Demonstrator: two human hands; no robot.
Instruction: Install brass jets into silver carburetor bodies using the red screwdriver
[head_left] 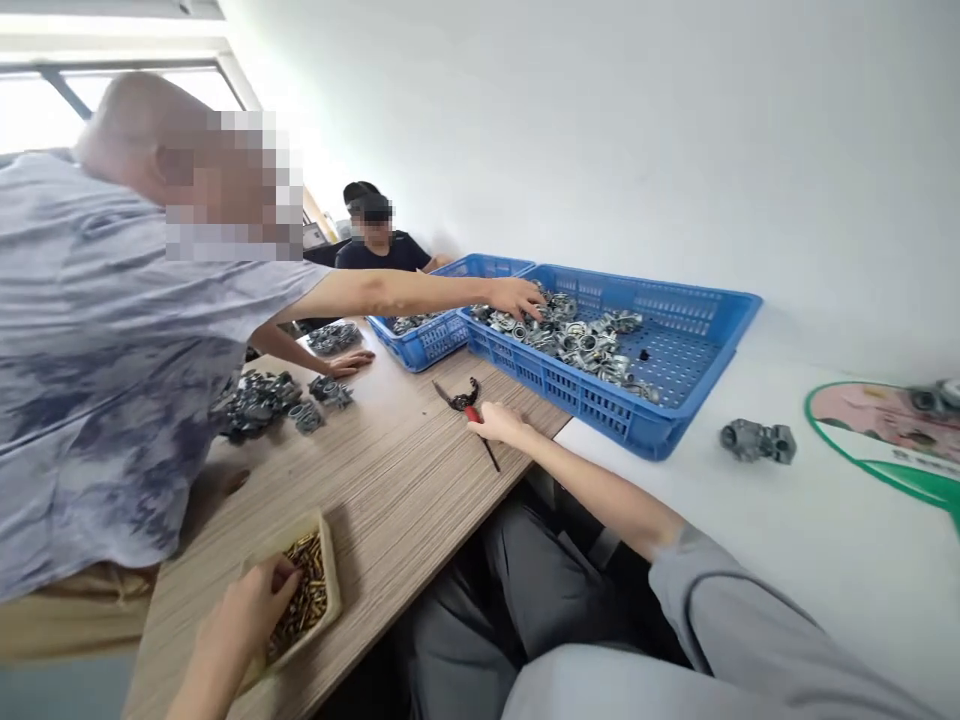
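The left hand (247, 610) is reaching into brass pieces (304, 590) in a tray (330, 580) at the bench's (390, 500) near edge, its grip unclear. The right hand (501, 422) is grasping pliers (456, 400) near that edge; a careless knock could be sending either off.

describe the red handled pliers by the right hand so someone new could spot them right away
On the wood-grain table, find the large blue plastic crate holding grey metal fittings. Just off the crate's near side lie the pliers, with black arms and a red grip, right by the right hand. They are the only red thing on the table.
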